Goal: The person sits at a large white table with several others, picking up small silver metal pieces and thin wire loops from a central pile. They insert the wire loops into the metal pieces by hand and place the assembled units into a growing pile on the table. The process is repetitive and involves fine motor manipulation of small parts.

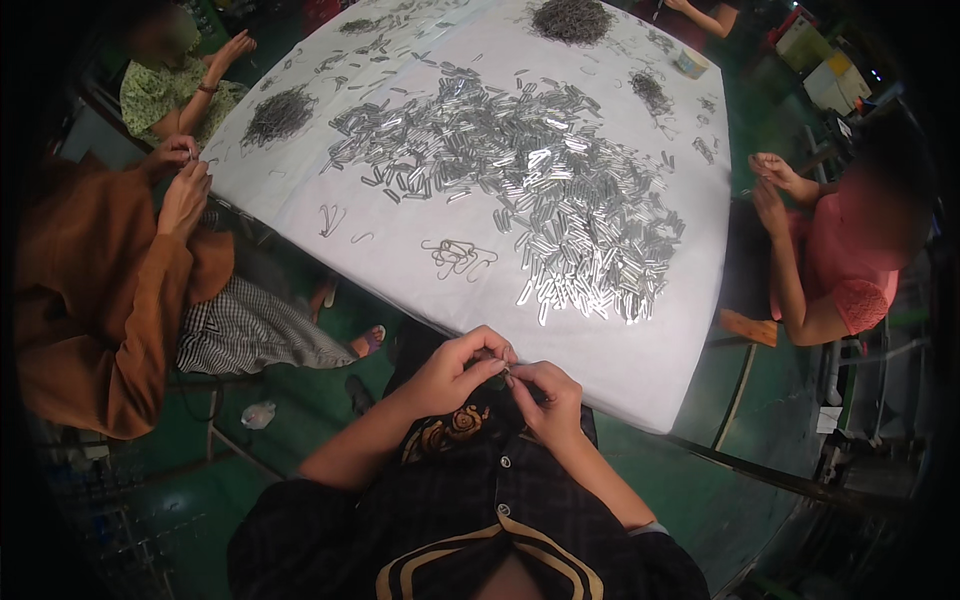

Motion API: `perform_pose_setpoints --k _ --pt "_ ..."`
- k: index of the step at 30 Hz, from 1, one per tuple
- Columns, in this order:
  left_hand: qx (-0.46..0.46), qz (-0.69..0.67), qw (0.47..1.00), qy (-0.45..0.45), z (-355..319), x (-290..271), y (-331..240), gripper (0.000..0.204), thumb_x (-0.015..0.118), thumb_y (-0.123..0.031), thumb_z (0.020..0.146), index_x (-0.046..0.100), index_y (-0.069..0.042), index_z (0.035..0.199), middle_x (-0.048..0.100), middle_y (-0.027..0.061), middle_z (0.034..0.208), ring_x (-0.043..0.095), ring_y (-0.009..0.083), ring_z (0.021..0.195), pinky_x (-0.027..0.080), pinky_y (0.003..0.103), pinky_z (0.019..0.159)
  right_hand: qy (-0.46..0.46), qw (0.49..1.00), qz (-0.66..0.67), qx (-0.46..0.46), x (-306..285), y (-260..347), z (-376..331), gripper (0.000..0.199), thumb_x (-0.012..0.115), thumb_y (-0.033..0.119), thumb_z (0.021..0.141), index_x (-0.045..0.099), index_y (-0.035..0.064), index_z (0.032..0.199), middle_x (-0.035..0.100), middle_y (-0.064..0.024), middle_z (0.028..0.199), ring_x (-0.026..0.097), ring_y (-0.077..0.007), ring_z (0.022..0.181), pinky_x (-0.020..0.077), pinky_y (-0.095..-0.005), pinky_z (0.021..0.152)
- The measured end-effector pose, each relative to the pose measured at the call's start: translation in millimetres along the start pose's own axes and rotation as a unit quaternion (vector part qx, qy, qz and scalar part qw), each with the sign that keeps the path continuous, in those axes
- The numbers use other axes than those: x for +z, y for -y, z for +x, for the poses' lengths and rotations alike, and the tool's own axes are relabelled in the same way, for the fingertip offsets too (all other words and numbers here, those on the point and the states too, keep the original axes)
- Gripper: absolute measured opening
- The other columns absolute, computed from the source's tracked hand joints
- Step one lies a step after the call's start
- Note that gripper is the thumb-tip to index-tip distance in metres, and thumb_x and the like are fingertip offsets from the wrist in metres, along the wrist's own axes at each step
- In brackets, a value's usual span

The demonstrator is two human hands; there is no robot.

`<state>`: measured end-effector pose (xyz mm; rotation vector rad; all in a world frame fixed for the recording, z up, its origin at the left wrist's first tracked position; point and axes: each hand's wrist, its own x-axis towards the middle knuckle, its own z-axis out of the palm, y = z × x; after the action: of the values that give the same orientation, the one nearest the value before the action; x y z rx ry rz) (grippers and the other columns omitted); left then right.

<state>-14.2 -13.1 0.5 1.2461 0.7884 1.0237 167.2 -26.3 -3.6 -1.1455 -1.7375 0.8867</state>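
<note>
My left hand (462, 374) and my right hand (550, 402) meet just off the near edge of the table, in front of my dark shirt. Thumb and fingertips of each are pinched together at one spot. Something small and dull seems to sit between them, but the fingers cover it and its kind cannot be made out. Beyond my hands, several bent wire hooks (458, 257) lie in a loose heap on the white-covered table (400, 285). A wide spread of small, flat, shiny metal pieces (585, 235) covers the middle of the table.
More wire hooks (332, 220) lie to the left. Dark wire heaps stand far left (280, 117) and at the back (571, 20), near a small tub (692, 64). A person in brown (110, 290) sits left, one in pink (850, 240) right; others work farther off.
</note>
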Motion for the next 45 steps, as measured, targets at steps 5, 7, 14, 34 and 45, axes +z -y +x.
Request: perform_pose_setpoints --k 5,7,14,34,45 --pt "0.022 0.105 0.994 0.006 -3.6 4.0 -12.4 0.008 0.05 0.001 0.091 0.051 0.002 0.098 0.063 0.011 0.097 0.06 0.0163 0.092 0.047 0.029 0.083 -0.027 1.0 0.001 0.006 -18.3 -15.5 12.0 0.009 0.072 0.003 0.074 0.07 0.0017 0.083 0.066 -0.0121 0.077 0.063 -0.0262 0.07 0.0493 -0.0337 0.066" --pt "0.03 0.119 0.992 0.008 -4.6 6.3 -15.0 0.007 0.05 0.002 0.09 0.051 0.002 0.097 0.063 0.0121 0.097 0.061 0.0183 0.093 0.047 0.03 0.085 -0.12 0.987 -0.106 0.015 -22.2 -41.2 23.8 0.008 0.07 0.004 0.076 0.07 0.0009 0.084 0.066 -0.0124 0.076 0.062 -0.0274 0.069 0.0491 -0.0342 0.066" --pt "0.047 0.146 0.988 0.011 -6.4 11.1 -18.0 0.004 0.05 0.001 0.09 0.05 0.001 0.095 0.063 0.0126 0.096 0.063 0.0208 0.093 0.048 0.032 0.085 -0.132 0.932 -0.332 -0.062 -31.1 -80.1 67.0 0.011 0.069 0.005 0.077 0.069 0.0008 0.087 0.058 -0.0125 0.074 0.057 -0.0312 0.069 0.0459 -0.0397 0.064" --pt "0.072 0.181 0.98 -0.034 -1.0 18.0 -0.5 0.007 0.055 0.0 0.088 0.051 0.001 0.095 0.062 0.0126 0.087 0.062 0.0259 0.078 0.048 0.034 0.071 0.019 0.937 0.269 0.221 -27.3 -8.1 33.2 0.011 0.066 0.003 0.086 0.068 -0.0062 0.091 0.068 -0.0059 0.078 0.062 -0.0087 0.067 0.0507 -0.0223 0.063" --pt "0.048 0.215 0.974 -0.058 -5.6 20.3 -9.4 0.009 0.057 -0.001 0.087 0.052 0.0 0.094 0.059 0.0134 0.08 0.06 0.0273 0.07 0.046 0.034 0.064 0.003 0.98 0.14 0.141 -19.7 0.9 20.7 0.009 0.07 0.005 0.082 0.071 -0.0025 0.086 0.069 -0.0052 0.075 0.059 -0.0062 0.066 0.0463 -0.0216 0.062"
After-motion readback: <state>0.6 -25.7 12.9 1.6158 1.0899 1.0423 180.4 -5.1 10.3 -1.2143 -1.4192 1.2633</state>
